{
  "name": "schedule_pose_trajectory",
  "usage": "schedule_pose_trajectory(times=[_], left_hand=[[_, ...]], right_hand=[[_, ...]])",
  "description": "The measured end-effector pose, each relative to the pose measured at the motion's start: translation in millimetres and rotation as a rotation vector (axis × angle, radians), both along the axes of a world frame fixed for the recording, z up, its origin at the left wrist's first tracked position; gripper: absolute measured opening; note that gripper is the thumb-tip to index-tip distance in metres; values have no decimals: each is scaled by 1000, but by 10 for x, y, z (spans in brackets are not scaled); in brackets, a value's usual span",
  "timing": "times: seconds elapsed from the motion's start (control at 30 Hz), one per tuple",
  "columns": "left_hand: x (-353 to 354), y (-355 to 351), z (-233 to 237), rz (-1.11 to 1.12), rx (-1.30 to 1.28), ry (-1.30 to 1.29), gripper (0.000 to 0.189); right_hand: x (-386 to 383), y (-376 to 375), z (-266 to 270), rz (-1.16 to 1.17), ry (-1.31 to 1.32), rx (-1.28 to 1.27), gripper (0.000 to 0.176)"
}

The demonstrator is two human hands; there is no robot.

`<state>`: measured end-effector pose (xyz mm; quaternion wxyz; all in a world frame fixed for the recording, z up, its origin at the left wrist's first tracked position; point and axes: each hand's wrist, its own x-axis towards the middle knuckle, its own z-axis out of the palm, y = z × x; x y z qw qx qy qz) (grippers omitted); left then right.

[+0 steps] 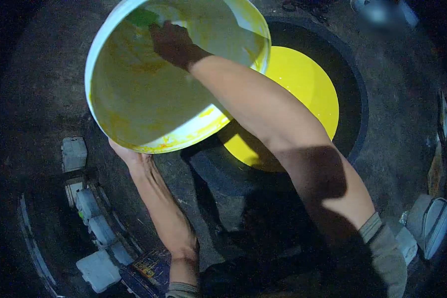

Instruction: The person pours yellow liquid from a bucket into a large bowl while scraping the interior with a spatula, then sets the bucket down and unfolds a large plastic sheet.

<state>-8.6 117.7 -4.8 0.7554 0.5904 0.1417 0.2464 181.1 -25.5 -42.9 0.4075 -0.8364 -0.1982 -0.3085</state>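
A large white bucket (pixel 149 99) is tipped on its side, its mouth facing me, with yellow smears along the rim and inner wall. My left hand (pixel 129 153) grips it from below at the lower left, fingers hidden behind the wall. Deep inside the bucket, my right hand (pixel 171 43) is closed on a flat green piece (pixel 144 18) against the shaded inner wall; its exact kind is unclear. Bright yellow liquid (pixel 305 92) fills a round dark container (pixel 351 84) to the right, partly overlapped by the bucket rim and my right forearm.
Pale blocky objects (pixel 98 269) stand in a row at the lower left, near a dark printed box (pixel 151 270). At the lower right lies a grey case-like object (pixel 434 226). A blurred pale shape (pixel 380 15) is at the top right. The dark floor (pixel 39 94) surrounds everything.
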Motion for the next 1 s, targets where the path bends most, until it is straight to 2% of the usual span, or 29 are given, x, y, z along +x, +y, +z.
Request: schedule_pose_trajectory(times=[0.07, 0.13, 0.23, 0.33, 0.43, 0.5, 0.6, 0.67, 0.73, 0.77, 0.83, 0.87, 0.93, 1.0], left_hand=[[-14, -73, -1, 49, 104, 14, 44], [-28, -114, 33, 37, 62, -16, 42], [-41, -126, 24, 26, 41, -17, 39], [-13, -52, -10, 26, 19, -16, 38], [-3, -115, 38, -1, 83, -41, 38], [-6, -103, 33, -23, 116, -65, 38], [59, 46, -81, -67, 43, -100, 38], [74, 190, -187, -112, -61, -87, 37], [24, 93, -129, -104, -69, -74, 36], [14, 36, -92, -102, -72, -73, 36], [13, 10, -78, -84, 58, -72, 36], [-1, 21, -77, -69, 127, -70, 35], [2, 9, -40, -78, 100, -80, 35], [14, -3, -46, -84, 44, -96, 34]], right_hand=[[-82, -55, -272, -58, 68, -145, 23], [-208, -81, -491, 88, 295, -133, 25], [-353, -66, -467, 162, 302, -207, 25], [-298, 125, -117, 101, 30, -54, 25], [-111, 284, -109, -56, -134, -200, 26], [-176, 325, -501, -28, 32, -233, 27], [-360, 142, -669, 26, 196, -159, 28], [-436, 118, -603, 74, 180, -156, 27], [-387, 160, -323, 113, 49, -241, 26], [-373, 225, -195, 78, -46, -196, 26], [-261, 409, -45, 10, -243, -106, 25], [-252, 426, -67, 20, -225, -121, 25], [-198, 482, -353, 41, -185, -158, 26], [-269, 421, -689, 45, -146, -442, 26]])
